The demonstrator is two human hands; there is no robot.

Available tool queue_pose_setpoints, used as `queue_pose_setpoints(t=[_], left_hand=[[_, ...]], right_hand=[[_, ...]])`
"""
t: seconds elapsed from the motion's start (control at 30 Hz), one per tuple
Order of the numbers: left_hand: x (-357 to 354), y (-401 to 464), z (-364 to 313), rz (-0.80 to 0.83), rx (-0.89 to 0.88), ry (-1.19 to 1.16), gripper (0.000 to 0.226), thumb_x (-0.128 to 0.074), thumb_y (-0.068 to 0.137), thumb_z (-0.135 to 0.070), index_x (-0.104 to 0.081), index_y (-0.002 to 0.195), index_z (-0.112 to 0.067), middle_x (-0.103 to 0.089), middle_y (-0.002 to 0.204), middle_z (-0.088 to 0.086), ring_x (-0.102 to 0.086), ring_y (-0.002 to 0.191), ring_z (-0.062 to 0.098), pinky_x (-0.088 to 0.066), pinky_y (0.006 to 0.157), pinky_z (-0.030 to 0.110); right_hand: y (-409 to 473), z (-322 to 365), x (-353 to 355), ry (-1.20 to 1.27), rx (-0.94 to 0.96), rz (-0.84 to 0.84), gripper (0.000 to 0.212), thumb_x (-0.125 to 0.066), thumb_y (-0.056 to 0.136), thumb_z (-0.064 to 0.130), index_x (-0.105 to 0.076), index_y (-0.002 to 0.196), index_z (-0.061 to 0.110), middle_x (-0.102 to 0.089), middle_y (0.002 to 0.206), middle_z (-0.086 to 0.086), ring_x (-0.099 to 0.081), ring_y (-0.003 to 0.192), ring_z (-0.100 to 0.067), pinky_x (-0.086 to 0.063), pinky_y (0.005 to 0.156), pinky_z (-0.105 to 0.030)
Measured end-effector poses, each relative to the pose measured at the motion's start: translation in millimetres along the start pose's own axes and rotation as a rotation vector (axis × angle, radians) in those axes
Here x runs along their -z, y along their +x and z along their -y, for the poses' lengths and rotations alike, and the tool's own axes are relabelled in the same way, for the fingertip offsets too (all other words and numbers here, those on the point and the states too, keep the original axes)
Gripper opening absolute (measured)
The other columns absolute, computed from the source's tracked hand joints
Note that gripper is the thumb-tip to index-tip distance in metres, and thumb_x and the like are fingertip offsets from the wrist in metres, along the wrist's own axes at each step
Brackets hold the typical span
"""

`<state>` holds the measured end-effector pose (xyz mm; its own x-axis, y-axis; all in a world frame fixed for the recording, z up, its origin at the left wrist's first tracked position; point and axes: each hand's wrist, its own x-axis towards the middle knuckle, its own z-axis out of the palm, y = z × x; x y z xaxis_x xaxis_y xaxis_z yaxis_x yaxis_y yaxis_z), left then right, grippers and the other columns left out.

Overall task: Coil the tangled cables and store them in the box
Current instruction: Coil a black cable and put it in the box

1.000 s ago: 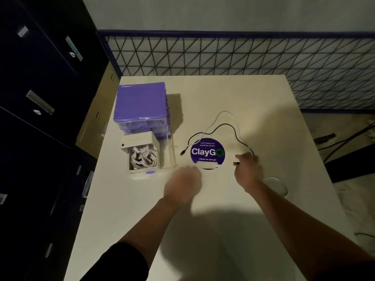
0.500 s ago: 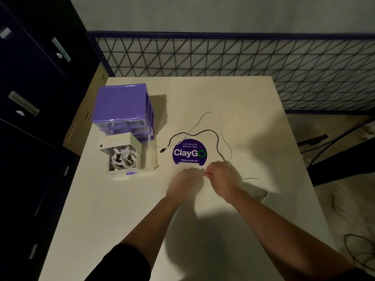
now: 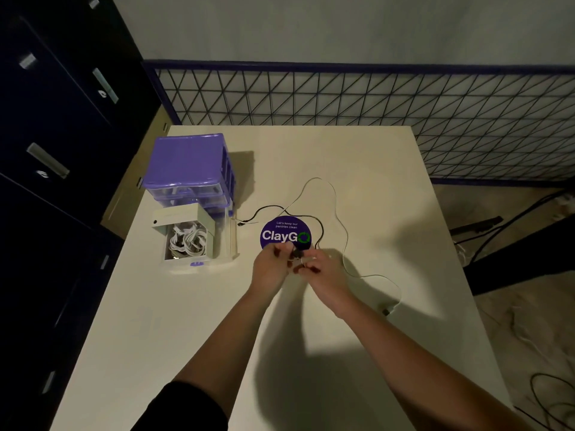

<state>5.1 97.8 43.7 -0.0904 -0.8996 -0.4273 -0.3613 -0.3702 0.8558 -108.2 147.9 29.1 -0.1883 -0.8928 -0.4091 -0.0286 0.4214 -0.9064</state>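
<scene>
Black and white cables lie tangled across a cream table (image 3: 357, 157), the black cable (image 3: 320, 227) looping over a round purple "ClayGo" sticker (image 3: 284, 233) and the white cable (image 3: 337, 209) trailing off toward the table's right edge, as a person's left hand (image 3: 270, 269) and right hand (image 3: 323, 273) meet just in front of the sticker, fingers curled and pinching the cable ends between them. To the left, an open white box (image 3: 189, 241) already holding coiled white cables sits in front of a purple drawer organiser (image 3: 189, 163), beside dark filing cabinets (image 3: 56, 126) and a wire-mesh partition (image 3: 373, 98)
</scene>
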Motion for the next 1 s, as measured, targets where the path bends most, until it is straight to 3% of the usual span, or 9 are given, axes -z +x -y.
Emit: queue_pose_setpoints(t=[0.1,0.2,0.33,0.43,0.6,0.77,0.9,1.0], left_hand=[[11,1,-5,-0.070,0.021,-0.076,0.029,-0.050,0.098,-0.033,-0.064,0.102,-0.007,-0.070,0.092,0.005,-0.058,0.069,0.011,-0.045,0.063,0.023],[22,-4,-7,-0.107,0.042,-0.162,0.023,-0.048,0.100,-0.029,-0.061,0.092,-0.012,-0.066,0.089,0.003,-0.055,0.067,0.011,-0.043,0.061,0.023],[32,-14,-8,-0.110,0.117,-0.295,0.019,-0.045,0.101,-0.025,-0.057,0.094,-0.012,-0.064,0.087,0.000,-0.054,0.068,0.010,-0.043,0.063,0.022],[38,-22,-13,-0.087,0.128,-0.369,0.013,-0.045,0.099,-0.018,-0.057,0.099,-0.014,-0.064,0.089,0.003,-0.053,0.066,0.010,-0.041,0.064,0.022],[49,-36,-23,-0.025,-0.055,-0.263,0.018,-0.045,0.100,-0.020,-0.060,0.112,-0.022,-0.064,0.095,0.001,-0.054,0.073,0.010,-0.041,0.070,0.025],[47,-55,-44,0.077,-0.223,-0.060,0.028,-0.039,0.103,-0.034,-0.064,0.091,-0.036,-0.066,0.090,-0.016,-0.058,0.084,-0.001,-0.044,0.074,0.020],[40,-65,-50,0.161,-0.228,-0.051,0.041,-0.031,0.104,-0.038,-0.064,0.085,-0.021,-0.065,0.084,-0.013,-0.058,0.083,0.004,-0.044,0.078,0.020],[38,-72,-57,0.233,-0.248,-0.092,0.043,-0.028,0.105,-0.035,-0.055,0.080,-0.013,-0.059,0.078,-0.005,-0.054,0.072,0.002,-0.043,0.077,0.021]], right_hand=[[-7,-9,-2,-0.168,0.098,-0.022,0.019,-0.059,0.091,0.017,-0.063,0.109,0.020,-0.069,0.096,0.005,-0.063,0.092,-0.008,-0.045,0.079,-0.017],[-14,-8,0,-0.380,0.236,-0.067,0.015,-0.058,0.094,0.021,-0.066,0.106,0.021,-0.065,0.093,0.014,-0.057,0.090,-0.001,-0.041,0.080,-0.015],[-13,3,9,-0.666,0.407,-0.142,0.018,-0.059,0.092,0.023,-0.068,0.107,0.025,-0.068,0.100,0.008,-0.056,0.096,-0.013,-0.040,0.090,-0.032],[-14,29,14,-0.560,0.500,-0.177,0.017,-0.061,0.091,0.025,-0.071,0.104,0.027,-0.069,0.093,0.010,-0.060,0.086,-0.011,-0.046,0.084,-0.035],[-18,76,18,-0.475,0.504,-0.129,0.018,-0.060,0.092,0.028,-0.072,0.104,0.033,-0.060,0.080,0.011,-0.055,0.075,-0.004,-0.041,0.067,-0.016],[-25,93,17,-0.283,0.369,-0.051,0.010,-0.064,0.089,0.021,-0.073,0.089,0.017,-0.069,0.081,0.008,-0.059,0.070,0.005,-0.041,0.063,-0.007],[-29,96,24,-0.225,0.343,-0.048,0.009,-0.067,0.087,0.026,-0.073,0.086,0.019,-0.071,0.081,0.009,-0.063,0.075,-0.004,-0.046,0.069,-0.017],[-33,99,30,-0.216,0.346,-0.009,0.007,-0.069,0.086,0.024,-0.075,0.083,0.021,-0.066,0.070,0.015,-0.055,0.062,0.005,-0.038,0.060,-0.009]])
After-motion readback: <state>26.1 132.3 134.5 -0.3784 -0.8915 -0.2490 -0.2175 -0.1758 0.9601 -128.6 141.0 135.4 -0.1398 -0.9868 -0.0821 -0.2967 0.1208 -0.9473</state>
